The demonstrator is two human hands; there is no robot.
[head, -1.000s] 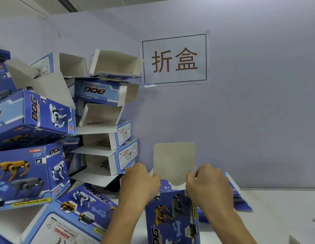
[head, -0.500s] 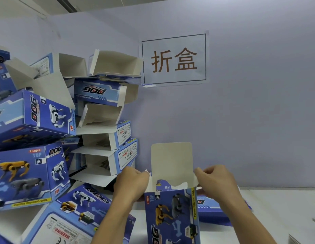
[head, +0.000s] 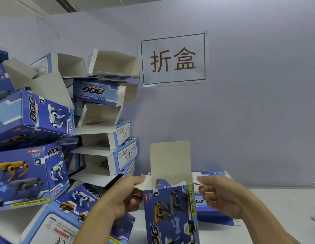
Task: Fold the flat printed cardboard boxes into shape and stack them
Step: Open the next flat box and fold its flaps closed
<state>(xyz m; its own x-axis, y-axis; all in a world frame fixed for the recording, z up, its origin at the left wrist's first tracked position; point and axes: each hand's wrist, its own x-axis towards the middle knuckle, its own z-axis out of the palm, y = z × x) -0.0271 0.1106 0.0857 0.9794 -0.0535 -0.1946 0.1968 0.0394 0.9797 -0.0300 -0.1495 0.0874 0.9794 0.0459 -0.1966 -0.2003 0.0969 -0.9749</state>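
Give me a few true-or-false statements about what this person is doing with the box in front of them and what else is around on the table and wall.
1. The box being folded stands upright with its top flap raised. True.
2. The left hand rests flat on the table. False: it pinches the box's left side flap.
3. The right hand is at the box's right side, fingers curled at the flap there. True.
4. The sign on the wall is blank. False: it bears two large brown characters inside a dark frame.
5. The pile of folded boxes stands to the right of the person. False: it is stacked on the left, against the wall.
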